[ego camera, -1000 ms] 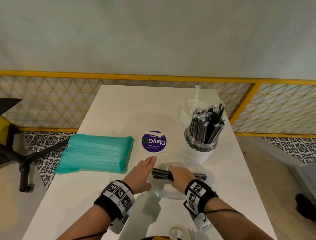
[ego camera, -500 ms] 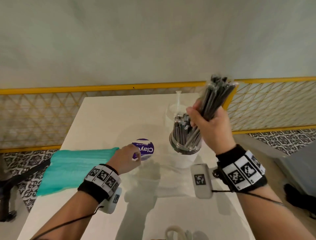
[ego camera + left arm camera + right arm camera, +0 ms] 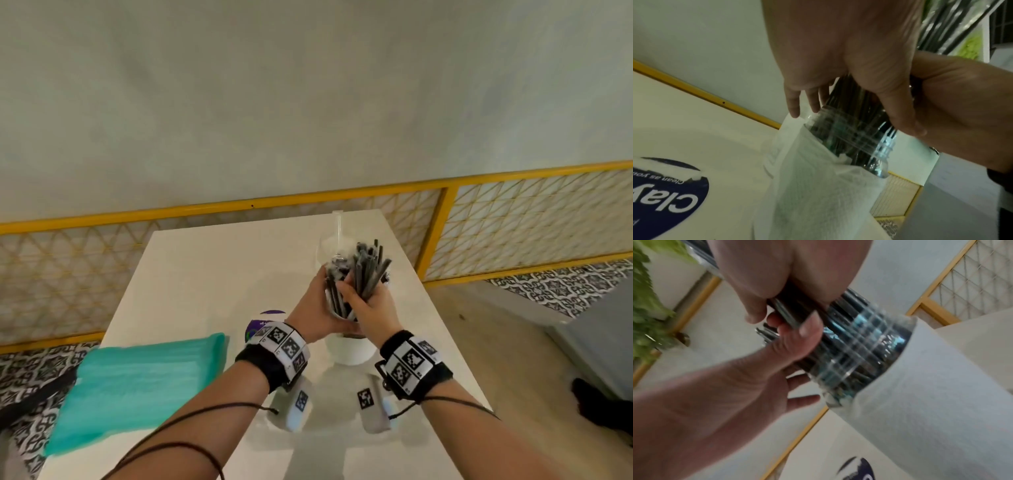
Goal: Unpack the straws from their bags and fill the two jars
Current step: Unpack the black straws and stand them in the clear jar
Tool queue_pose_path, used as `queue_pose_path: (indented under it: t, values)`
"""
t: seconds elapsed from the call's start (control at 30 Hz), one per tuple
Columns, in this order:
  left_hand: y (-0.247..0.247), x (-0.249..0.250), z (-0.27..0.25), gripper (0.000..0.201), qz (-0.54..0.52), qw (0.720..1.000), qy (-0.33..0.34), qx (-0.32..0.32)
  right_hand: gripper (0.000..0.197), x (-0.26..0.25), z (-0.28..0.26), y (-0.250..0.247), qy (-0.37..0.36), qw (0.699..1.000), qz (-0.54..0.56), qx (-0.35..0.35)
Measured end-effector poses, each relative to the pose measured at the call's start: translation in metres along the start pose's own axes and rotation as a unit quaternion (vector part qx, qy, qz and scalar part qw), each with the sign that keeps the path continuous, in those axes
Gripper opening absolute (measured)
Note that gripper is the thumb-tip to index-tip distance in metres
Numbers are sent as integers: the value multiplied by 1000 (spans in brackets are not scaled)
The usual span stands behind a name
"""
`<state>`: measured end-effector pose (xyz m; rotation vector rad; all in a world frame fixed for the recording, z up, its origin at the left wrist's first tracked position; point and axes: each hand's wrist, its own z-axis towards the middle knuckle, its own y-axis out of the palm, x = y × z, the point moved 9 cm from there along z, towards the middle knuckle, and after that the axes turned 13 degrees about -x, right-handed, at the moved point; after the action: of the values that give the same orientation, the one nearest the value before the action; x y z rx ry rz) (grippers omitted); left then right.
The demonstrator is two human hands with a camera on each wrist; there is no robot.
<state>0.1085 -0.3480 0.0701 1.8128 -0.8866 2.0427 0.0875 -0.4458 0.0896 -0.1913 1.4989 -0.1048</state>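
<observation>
A clear jar (image 3: 347, 353) wrapped in white paper towel stands on the white table (image 3: 212, 267), packed with black straws (image 3: 368, 267). My right hand (image 3: 356, 298) grips a bunch of these straws just above the jar's mouth, their lower ends inside the jar (image 3: 863, 350). From the left, my left hand (image 3: 323, 284) wraps round the straws, thumb (image 3: 807, 327) on the near side and fingers (image 3: 793, 104) behind, reaching down to the rim of the jar (image 3: 851, 139). A second clear jar (image 3: 329, 243) stands just behind, mostly hidden. A sealed bag of teal straws (image 3: 137, 383) lies at the left.
A round purple sticker (image 3: 257, 329) sits on the table left of the jar. A yellow mesh railing (image 3: 435, 233) runs behind and to the right of the table, with patterned floor tiles beyond. The table's right edge is close to the jar.
My right hand picked the black straws off the table, raised them, then lowered them into the jar. My left hand left the table and came up round the straws.
</observation>
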Motion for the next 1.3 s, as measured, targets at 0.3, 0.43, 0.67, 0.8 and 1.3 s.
queue_pose_path:
  t: [0.3,0.43,0.67,0.8,1.3]
  values:
    - [1,-27,13,88,14,998,-39,45,70,-22,-2,-1,-37,979,-197,16]
    - [-2,-29,12,101,23,998,-45,48,90,-93,-3,-16,-181,957,-216,69]
    - [-5,-32,15,95,54,996,-42,57,36,-46,21,26,-121,852,-508,-43]
    - [-4,-35,16,89,60,996,-47,55,69,-42,12,30,-121,841,-519,-88]
    - [-6,-38,12,95,53,995,-59,65,25,-62,22,-7,-170,926,-335,-24]
